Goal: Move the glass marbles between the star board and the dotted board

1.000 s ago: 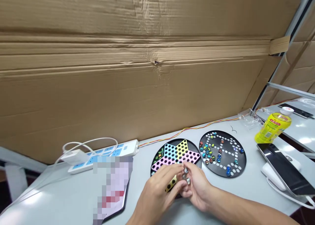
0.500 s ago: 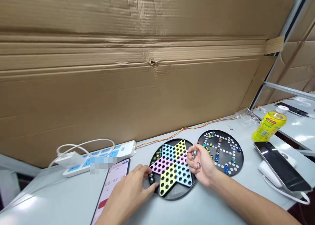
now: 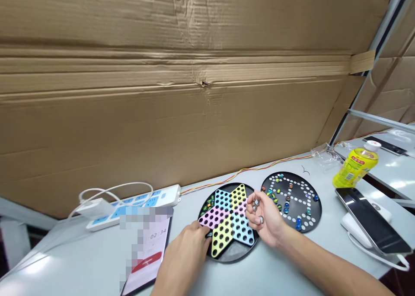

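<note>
My left hand rests at the lower left edge of a round black Chinese checkers board, its fingers bunched over the pink star point. Whatever lies under those fingers is hidden. The board has a six-pointed star in pastel colours, with a few glass marbles at its far left. My right hand hovers over the board's right side, curled around several glass marbles. To the right stands a second black round board with white holes and scattered coloured marbles.
A phone showing a partly blurred timer lies left of the boards, behind it a white power strip. At right stand a yellow drink bottle and a tablet. A cardboard wall backs the table.
My left hand has moved slightly right and down over the board's edge, covering the marbles near its fingers. My right hand stays nearly still, and the phone shows more fully beneath the view.
</note>
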Action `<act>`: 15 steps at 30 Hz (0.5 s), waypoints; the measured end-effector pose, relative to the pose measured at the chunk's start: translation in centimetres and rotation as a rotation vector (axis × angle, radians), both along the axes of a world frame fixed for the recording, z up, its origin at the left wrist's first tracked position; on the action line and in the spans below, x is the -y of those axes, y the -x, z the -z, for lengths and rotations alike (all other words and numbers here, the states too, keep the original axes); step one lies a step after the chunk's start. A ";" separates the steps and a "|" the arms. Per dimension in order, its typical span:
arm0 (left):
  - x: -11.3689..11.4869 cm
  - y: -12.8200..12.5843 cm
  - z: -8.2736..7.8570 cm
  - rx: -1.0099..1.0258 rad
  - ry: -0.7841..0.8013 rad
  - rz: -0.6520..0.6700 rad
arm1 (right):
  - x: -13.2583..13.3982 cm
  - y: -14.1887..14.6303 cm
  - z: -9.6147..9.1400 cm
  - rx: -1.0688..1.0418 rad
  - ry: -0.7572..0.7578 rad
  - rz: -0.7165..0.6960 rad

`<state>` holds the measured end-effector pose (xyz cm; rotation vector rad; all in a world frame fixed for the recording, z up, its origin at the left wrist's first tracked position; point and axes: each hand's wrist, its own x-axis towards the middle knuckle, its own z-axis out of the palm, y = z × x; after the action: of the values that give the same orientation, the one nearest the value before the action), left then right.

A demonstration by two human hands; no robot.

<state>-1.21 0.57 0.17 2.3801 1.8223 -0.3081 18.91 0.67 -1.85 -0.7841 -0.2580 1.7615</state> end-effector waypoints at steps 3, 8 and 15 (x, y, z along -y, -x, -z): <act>0.1 -0.4 -0.5 -0.016 0.013 -0.012 | 0.1 0.0 -0.1 0.004 0.014 -0.006; 0.0 -0.1 -0.7 -0.039 0.023 -0.008 | 0.1 0.1 -0.2 -0.013 0.031 -0.035; -0.1 1.4 -0.2 0.531 -0.223 0.035 | 0.7 0.9 -0.2 -0.071 0.117 -0.228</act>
<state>-2.56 0.63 0.34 2.3224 1.6246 0.5049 18.03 0.01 -1.60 -0.7979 -0.2048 2.0306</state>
